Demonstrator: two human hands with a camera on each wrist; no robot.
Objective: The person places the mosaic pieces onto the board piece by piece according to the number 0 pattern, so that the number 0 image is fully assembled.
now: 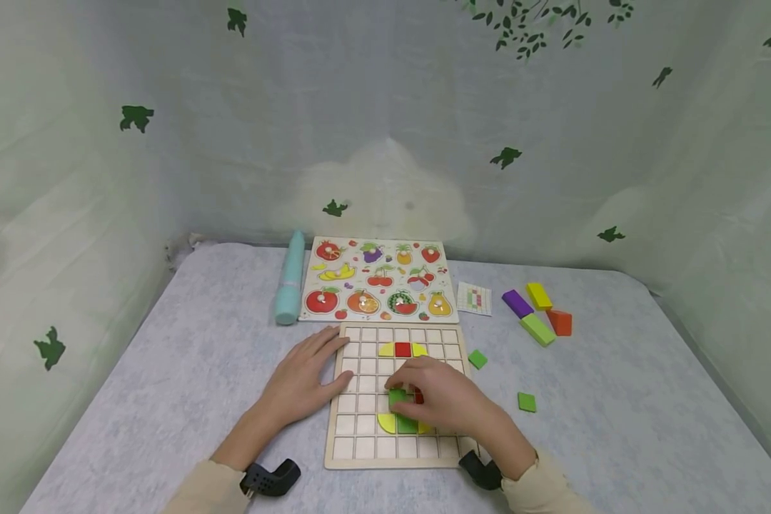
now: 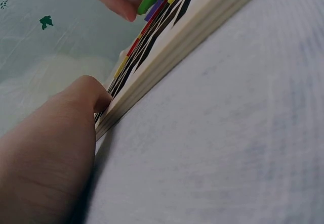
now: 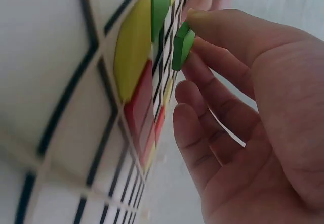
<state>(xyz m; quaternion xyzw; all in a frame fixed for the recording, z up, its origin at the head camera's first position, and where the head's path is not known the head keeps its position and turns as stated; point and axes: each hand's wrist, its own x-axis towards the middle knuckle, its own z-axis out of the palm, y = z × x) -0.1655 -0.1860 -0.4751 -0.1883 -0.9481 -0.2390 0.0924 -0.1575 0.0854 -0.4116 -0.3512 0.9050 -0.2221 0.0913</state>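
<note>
A wooden grid board (image 1: 364, 450) lies on the table, with square cells marked by raised strips. My left hand (image 1: 305, 375) rests at its left edge, fingers extended, the thumb reaching onto the rim. Over the middle of the board, my right hand (image 1: 440, 392) pinches a green square tile (image 3: 182, 46) between thumb and fingertips, held tilted close to the grid. A green tile (image 1: 407, 425) sits in a lower cell between curved yellow pieces (image 1: 387, 423). Higher up, a red square tile (image 1: 402, 349) lies between two more yellow pieces. My right hand partly covers another red tile (image 1: 419, 397).
Two loose green tiles (image 1: 527, 402) lie right of the board. Behind it are a fruit puzzle board (image 1: 379, 280), a teal tapered case (image 1: 289, 282) and a small pattern card (image 1: 474, 298). Purple, yellow, orange and light green blocks (image 1: 537, 330) are grouped at the right.
</note>
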